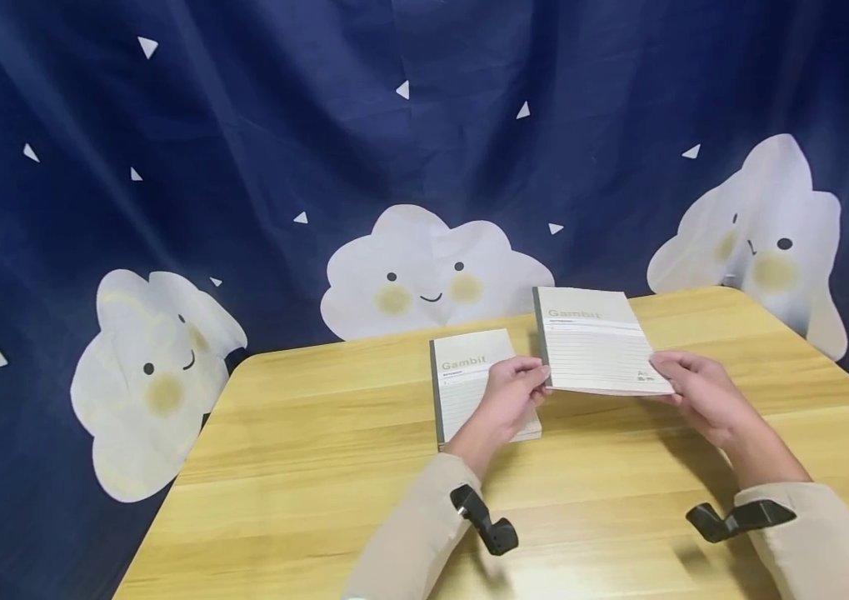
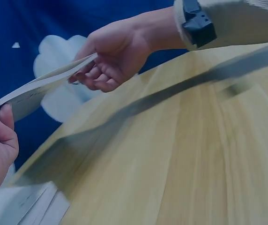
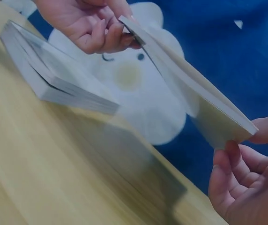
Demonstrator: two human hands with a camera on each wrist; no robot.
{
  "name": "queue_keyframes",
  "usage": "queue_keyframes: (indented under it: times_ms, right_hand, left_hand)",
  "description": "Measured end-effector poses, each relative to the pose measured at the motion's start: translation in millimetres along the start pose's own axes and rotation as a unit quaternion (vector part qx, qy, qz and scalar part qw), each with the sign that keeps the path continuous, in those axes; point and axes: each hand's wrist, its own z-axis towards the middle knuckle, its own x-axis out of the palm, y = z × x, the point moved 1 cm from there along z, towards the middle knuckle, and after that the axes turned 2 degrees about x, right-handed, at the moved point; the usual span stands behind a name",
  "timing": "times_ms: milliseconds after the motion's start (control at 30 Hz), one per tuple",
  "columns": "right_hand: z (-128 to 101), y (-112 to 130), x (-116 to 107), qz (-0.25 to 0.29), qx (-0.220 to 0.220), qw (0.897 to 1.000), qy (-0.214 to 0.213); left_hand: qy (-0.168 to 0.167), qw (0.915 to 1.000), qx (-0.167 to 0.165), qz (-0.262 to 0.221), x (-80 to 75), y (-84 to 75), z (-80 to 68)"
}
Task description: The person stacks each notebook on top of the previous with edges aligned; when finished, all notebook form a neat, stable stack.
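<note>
Raised over the table is a pale notebook (image 1: 596, 354) with a grey spine, a "Gambit" title and ruled lines on its cover. My left hand (image 1: 505, 398) pinches its lower left corner by the spine, thumb on top. At the lower right corner my right hand (image 1: 705, 398) grips it between thumb and fingers, as the right wrist view also shows. The notebook (image 3: 190, 89) is tilted, its page edges facing that camera. Partly behind my left hand, a small stack of like notebooks (image 1: 461, 354) lies on the table; the stack (image 3: 54, 75) shows a dark gap between layers.
The wooden table (image 1: 304, 483) has rounded far corners. Behind it hangs a dark blue curtain (image 1: 244, 108) with white triangles and smiling clouds. Black wrist cameras sit on both beige sleeves (image 1: 417, 525). Shadows of the arms and notebook fall across the tabletop.
</note>
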Motion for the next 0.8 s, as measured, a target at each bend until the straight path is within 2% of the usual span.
queue_keyframes:
  times_ms: [200,367,567,800]
  right_hand:
    - [4.3,-5.2,29.0,-0.105,-0.003,0.994,-0.013]
    - [9.3,-13.5,48.8,-0.169,0.002,0.985,-0.017]
    - [16.3,-24.5,70.5,-0.211,0.01,0.977,-0.023]
    - [23.9,-33.3,93.4,-0.223,0.005,0.975,-0.012]
  left_hand:
    - [-0.006,0.9995,0.015,0.027,-32.4,-9.1,-18.6]
    - [-0.013,0.9993,0.023,0.026,-53.1,-11.4,-30.5]
    - [-0.032,0.9987,0.033,0.022,-73.7,-14.0,-44.1]
    - [-0.061,0.9971,0.028,0.034,-96.1,-16.4,-56.7]
